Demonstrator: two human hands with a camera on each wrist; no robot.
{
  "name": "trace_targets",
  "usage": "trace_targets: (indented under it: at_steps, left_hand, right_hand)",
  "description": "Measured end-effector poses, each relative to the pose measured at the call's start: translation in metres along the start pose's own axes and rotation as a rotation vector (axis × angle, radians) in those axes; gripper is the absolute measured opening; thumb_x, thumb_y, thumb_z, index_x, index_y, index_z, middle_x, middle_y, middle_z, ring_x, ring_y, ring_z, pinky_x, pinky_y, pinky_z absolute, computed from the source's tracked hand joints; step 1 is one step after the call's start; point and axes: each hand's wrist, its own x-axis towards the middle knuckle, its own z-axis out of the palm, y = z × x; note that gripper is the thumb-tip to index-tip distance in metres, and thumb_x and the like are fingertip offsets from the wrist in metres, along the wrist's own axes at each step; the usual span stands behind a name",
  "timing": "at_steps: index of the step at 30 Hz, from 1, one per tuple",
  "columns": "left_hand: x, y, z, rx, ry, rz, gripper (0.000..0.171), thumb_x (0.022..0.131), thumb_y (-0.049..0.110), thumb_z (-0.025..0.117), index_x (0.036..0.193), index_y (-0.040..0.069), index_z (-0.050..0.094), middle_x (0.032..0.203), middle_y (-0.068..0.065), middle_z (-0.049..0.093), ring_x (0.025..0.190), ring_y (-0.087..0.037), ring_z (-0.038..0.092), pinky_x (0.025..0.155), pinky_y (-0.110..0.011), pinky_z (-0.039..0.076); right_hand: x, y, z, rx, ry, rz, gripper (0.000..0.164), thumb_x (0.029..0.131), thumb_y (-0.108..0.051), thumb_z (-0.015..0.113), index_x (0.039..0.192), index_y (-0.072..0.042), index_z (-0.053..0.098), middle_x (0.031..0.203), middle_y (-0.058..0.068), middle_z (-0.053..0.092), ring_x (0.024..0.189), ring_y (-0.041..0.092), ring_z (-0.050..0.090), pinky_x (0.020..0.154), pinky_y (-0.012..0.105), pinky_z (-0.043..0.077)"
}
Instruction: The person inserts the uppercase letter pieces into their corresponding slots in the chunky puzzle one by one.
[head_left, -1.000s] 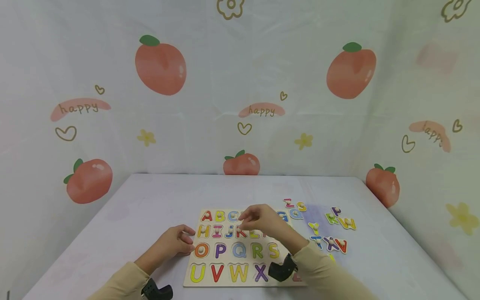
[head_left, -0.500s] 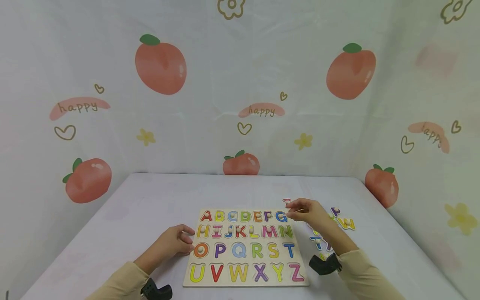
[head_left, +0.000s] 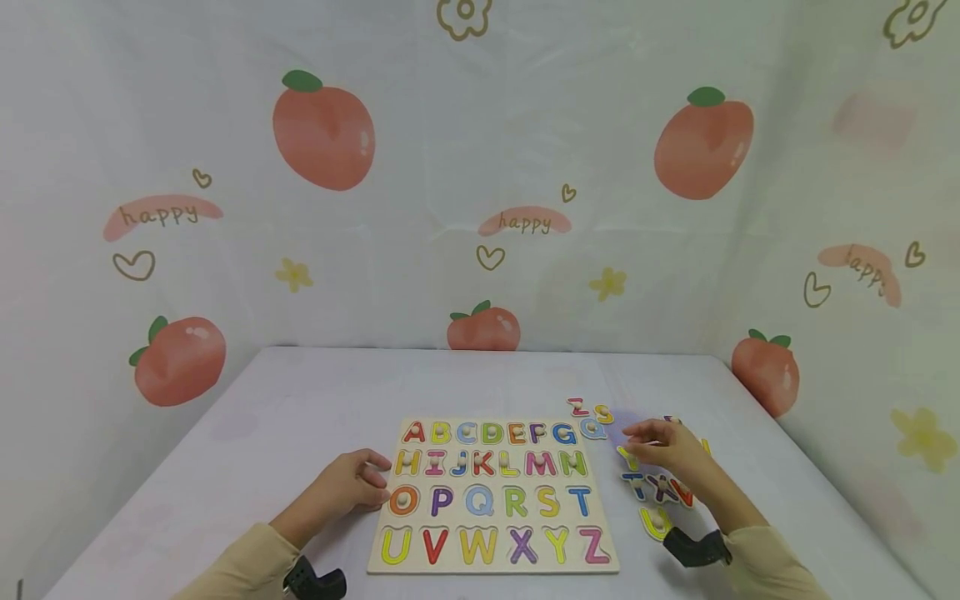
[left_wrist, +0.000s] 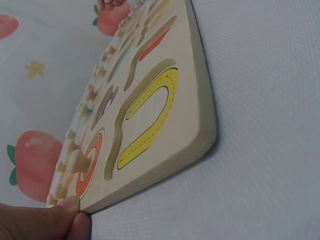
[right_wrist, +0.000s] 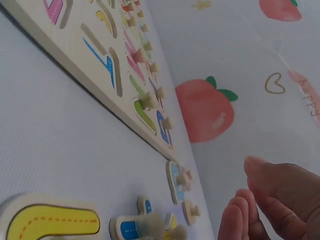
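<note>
A wooden alphabet puzzle board (head_left: pixel 450 568) lies flat on the table. Knobbed letters A through O fill its upper slots; the slots from P to Z show only printed letters. My left hand (head_left: pixel 341 483) holds the board's left edge, its thumb (left_wrist: pixel 70 204) beside the orange O (left_wrist: pixel 89 172). Right of the board, my right hand (head_left: pixel 667 450) hovers over loose knobbed letters, holding nothing, fingers loosely bent. Near it lie the yellow Y (head_left: pixel 626 456), blue T (head_left: pixel 634 483), purple X (head_left: pixel 662 488) and red V (head_left: pixel 683 492). The hand partly hides other letters behind it.
A pink Z (head_left: pixel 577 407), yellow S (head_left: pixel 603 413) and light blue Q (head_left: pixel 592 428) lie by the board's far right corner. The yellow U (head_left: pixel 654 524) is nearest the front, beside the right wrist's black camera (head_left: pixel 693 550). A patterned curtain (head_left: pixel 405 250) stands behind the table.
My right hand has moved right, from above the board's upper rows past its right edge to over the loose letters. My left hand stays at the board's left edge.
</note>
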Motion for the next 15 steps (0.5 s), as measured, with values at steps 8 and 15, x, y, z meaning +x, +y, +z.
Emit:
trace_targets:
  at_steps: [8, 15]
  left_hand:
    - [-0.001, 0.000, 0.000, -0.009, 0.008, 0.008, 0.041, 0.074, -0.002, 0.077, 0.111, -0.003, 0.060, 0.082, -0.008, 0.060, 0.069, -0.016, 0.057, 0.061, -0.028, 0.051]
    - [-0.001, 0.000, 0.000, -0.020, 0.003, 0.003, 0.040, 0.075, -0.002, 0.076, 0.112, -0.003, 0.060, 0.082, -0.008, 0.060, 0.069, -0.015, 0.058, 0.062, -0.028, 0.053]
  right_hand:
    - [-0.011, 0.015, -0.011, -0.031, 0.042, 0.044, 0.041, 0.090, -0.024, 0.068, 0.120, 0.004, 0.060, 0.116, 0.017, 0.064, 0.095, 0.019, 0.058, 0.077, 0.027, 0.052]
    - [-0.011, 0.023, -0.018, -0.017, 0.057, 0.065, 0.043, 0.092, -0.025, 0.066, 0.122, 0.005, 0.058, 0.120, 0.020, 0.062, 0.094, 0.017, 0.059, 0.076, 0.024, 0.054]
